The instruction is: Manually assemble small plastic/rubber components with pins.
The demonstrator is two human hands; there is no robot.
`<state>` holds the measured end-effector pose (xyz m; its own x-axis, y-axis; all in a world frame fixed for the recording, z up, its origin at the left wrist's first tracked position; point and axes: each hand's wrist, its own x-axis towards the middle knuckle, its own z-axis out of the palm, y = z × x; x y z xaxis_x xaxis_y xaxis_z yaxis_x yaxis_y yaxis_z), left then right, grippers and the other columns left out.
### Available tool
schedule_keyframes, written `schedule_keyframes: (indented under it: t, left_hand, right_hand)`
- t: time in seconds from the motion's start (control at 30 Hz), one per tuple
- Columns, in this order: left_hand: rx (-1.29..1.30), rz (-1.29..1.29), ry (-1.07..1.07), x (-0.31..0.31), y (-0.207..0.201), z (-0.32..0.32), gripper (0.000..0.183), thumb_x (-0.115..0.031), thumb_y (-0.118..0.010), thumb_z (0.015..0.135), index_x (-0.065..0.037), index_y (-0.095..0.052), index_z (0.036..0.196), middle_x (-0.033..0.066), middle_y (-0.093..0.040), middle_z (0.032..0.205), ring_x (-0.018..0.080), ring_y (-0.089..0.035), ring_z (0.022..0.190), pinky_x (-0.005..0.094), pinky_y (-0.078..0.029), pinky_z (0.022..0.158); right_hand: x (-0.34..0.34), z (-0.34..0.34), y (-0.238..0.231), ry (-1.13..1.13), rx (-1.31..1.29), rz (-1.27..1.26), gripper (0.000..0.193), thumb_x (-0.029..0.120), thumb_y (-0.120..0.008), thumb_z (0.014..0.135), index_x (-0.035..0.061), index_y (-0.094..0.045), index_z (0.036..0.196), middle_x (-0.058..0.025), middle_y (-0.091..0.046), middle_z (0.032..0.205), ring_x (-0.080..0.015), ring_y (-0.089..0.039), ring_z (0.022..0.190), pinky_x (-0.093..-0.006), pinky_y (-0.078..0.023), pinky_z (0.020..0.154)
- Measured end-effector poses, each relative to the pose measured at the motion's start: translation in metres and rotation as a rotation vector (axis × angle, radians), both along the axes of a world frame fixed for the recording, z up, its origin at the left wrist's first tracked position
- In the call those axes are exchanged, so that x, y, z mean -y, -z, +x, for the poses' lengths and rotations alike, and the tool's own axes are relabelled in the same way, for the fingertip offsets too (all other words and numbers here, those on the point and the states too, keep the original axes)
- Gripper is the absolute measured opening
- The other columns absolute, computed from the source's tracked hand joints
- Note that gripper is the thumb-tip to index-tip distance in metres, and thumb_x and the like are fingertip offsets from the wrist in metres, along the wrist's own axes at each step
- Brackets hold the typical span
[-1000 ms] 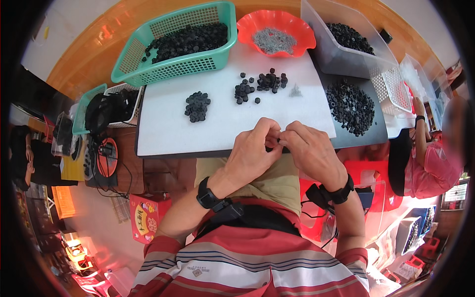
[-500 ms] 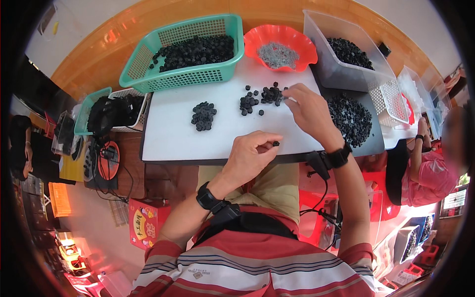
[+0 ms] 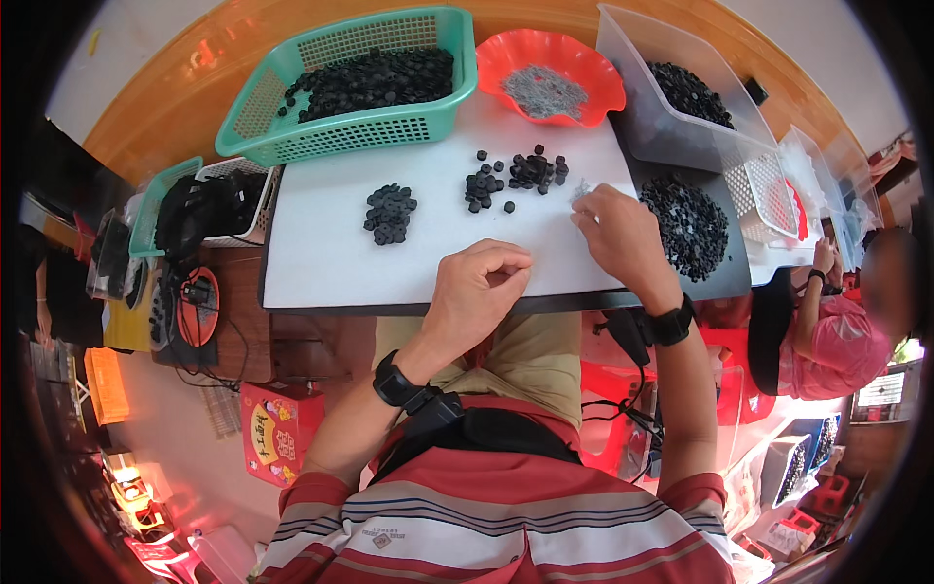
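Observation:
My left hand [image 3: 479, 290] hovers over the near edge of the white work surface, thumb and fingers pinched together. Whatever lies between them is hidden. Farther right, my right hand [image 3: 623, 236] is bent downward with its fingers drawn together, at a few small grey pieces [image 3: 581, 189]. I cannot tell if it grips any of them. Left of these pieces lies a loose cluster of small black knob-like parts [image 3: 533, 170], with another cluster [image 3: 481, 188] beside it. A separate heap of black parts [image 3: 390, 213] sits farther left.
Along the back stand a green basket [image 3: 350, 136] of black parts, a red scalloped bowl [image 3: 494, 60] of small grey pieces and a clear bin [image 3: 671, 141] of black parts. A pile of tiny black pieces [image 3: 686, 229] lies at right. A person [image 3: 827, 331] sits far right.
The black part that showed in my left fingers is now out of sight, and that hand has turned. My right hand has shifted slightly right and down, away from the black cluster.

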<state>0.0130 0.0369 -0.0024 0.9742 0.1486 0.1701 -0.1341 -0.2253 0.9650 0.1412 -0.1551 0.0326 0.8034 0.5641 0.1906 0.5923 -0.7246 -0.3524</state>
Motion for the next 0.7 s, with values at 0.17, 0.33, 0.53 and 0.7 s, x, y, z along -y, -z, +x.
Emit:
schedule_keyframes:
  t: [0.17,0.33,0.53,0.7]
  left_hand:
    - [-0.016,0.040,0.000,0.003,-0.002,0.000,0.013,0.001,-0.072,0.090,0.003,-0.077,0.101,0.0116,-0.075,0.109,0.0144,-0.073,0.091,0.0268,-0.061,0.080]
    - [-0.006,0.027,0.007,0.005,0.003,0.001,0.014,0.000,-0.073,0.090,0.003,-0.076,0.103,0.0105,-0.075,0.106,0.0128,-0.072,0.091,0.0266,-0.060,0.079]
    - [-0.167,-0.107,0.015,0.006,-0.003,0.002,0.016,0.001,-0.072,0.091,0.005,-0.068,0.107,0.0090,-0.073,0.103,0.0089,-0.068,0.090,0.0244,-0.059,0.079]
    - [-0.143,-0.140,0.022,0.009,-0.003,0.004,0.017,0.003,-0.071,0.091,0.004,-0.061,0.106,0.0088,-0.071,0.104,0.0084,-0.067,0.090,0.0239,-0.059,0.079]
  right_hand:
    - [0.010,-0.006,0.014,0.002,0.008,-0.038,0.018,0.018,-0.062,0.095,0.0059,-0.075,0.099,-0.0132,-0.070,0.107,-0.0402,-0.069,0.089,-0.0501,-0.053,0.079]
    - [0.008,-0.010,0.010,-0.011,0.010,-0.078,0.016,0.016,-0.062,0.095,0.0058,-0.074,0.097,-0.0126,-0.069,0.105,-0.0403,-0.068,0.087,-0.0500,-0.053,0.077]
    - [0.006,-0.013,0.007,-0.081,-0.004,-0.091,0.013,0.015,-0.060,0.097,0.0041,-0.067,0.097,-0.0130,-0.065,0.101,-0.0401,-0.067,0.083,-0.0510,-0.051,0.074]
    - [0.009,-0.023,0.007,-0.102,-0.015,0.045,0.013,0.015,-0.060,0.096,0.0025,-0.062,0.098,-0.0145,-0.064,0.101,-0.0407,-0.065,0.085,-0.0511,-0.050,0.072]
